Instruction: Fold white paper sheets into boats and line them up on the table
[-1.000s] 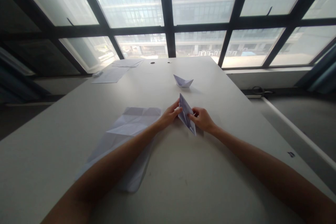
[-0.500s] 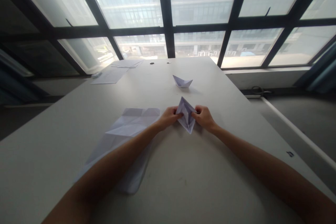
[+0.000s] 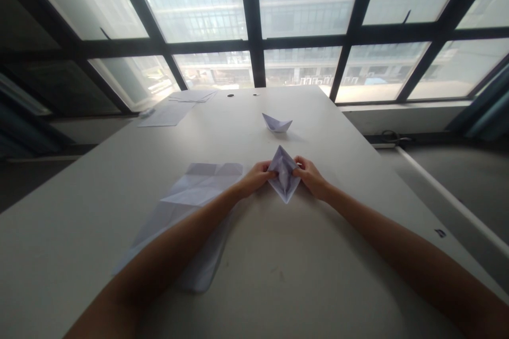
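Note:
A folded white paper with a diamond outline and an open hollow in its middle is held above the table. My left hand pinches its left corner, thumb inside the fold. At the right corner my right hand grips it the same way. Beyond them a finished-looking paper boat stands on the white table. Creased white sheets lie to the left, partly hidden under my left forearm.
More flat white sheets lie at the far left of the table. Two small round spots are near the far edge. A small dark mark is by the right edge. Large windows stand beyond the table.
The folded paper has been spread wider, its hollow now more open and rounder. My right hand has shifted slightly to the right.

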Demonstrator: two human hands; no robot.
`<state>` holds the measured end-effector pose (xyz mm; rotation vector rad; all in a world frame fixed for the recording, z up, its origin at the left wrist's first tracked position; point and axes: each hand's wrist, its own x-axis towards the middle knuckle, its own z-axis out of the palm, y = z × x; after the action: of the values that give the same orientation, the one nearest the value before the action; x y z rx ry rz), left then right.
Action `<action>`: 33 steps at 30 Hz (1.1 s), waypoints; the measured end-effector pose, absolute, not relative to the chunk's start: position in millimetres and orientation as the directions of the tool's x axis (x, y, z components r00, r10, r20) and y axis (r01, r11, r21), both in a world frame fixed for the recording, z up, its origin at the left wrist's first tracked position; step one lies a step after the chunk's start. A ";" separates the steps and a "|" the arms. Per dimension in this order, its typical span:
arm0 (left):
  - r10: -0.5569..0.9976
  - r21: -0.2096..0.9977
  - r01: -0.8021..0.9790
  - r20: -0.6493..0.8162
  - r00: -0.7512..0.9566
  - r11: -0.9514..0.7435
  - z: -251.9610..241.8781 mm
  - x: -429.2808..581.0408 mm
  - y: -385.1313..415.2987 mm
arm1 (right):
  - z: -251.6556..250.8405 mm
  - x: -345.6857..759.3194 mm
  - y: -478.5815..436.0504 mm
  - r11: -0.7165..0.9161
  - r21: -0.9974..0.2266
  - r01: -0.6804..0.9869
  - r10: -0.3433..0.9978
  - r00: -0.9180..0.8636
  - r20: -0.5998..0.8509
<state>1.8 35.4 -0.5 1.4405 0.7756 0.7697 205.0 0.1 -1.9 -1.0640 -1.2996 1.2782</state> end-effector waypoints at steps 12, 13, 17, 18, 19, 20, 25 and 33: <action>0.825 1.000 -0.012 0.010 0.566 -0.004 2.5 3.7 35.3 | -4.1 202.7 4.2 0.054 -0.998 -0.043 0.995 -0.077 0.057; 0.826 1.000 -0.007 0.005 0.563 -0.001 3.5 4.4 34.8 | -4.7 203.0 5.0 0.050 -0.998 -0.034 0.997 -0.065 0.052; 0.834 1.000 0.014 -0.002 0.552 -0.006 8.1 7.0 32.6 | -5.2 205.8 6.8 0.030 -0.999 -0.026 0.999 -0.029 0.031; 0.838 1.000 0.018 0.001 0.546 -0.013 9.0 7.4 32.1 | -4.8 206.7 6.7 0.021 -0.999 -0.036 0.999 -0.039 0.022; 0.841 1.000 0.020 0.006 0.542 -0.020 9.6 7.6 31.7 | -4.1 207.5 6.3 0.011 -0.999 -0.046 0.998 -0.055 0.014; 0.842 0.999 0.023 0.011 0.539 -0.027 9.8 7.6 31.4 | -3.4 208.3 5.9 0.006 -0.999 -0.051 0.997 -0.071 0.009; 0.871 0.996 0.009 0.073 0.485 -0.088 4.6 7.9 31.1 | -4.0 213.6 9.0 0.010 -1.000 0.026 0.999 -0.050 0.008; 0.962 0.995 -0.024 0.095 0.257 -0.092 -5.8 10.7 32.7 | -3.8 262.6 68.3 -0.034 -0.973 0.228 0.993 0.117 -0.007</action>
<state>10.7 32.7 -5.8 1.3810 0.9596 1.0861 262.6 68.3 -3.8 -1.4457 -1.2781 1.0189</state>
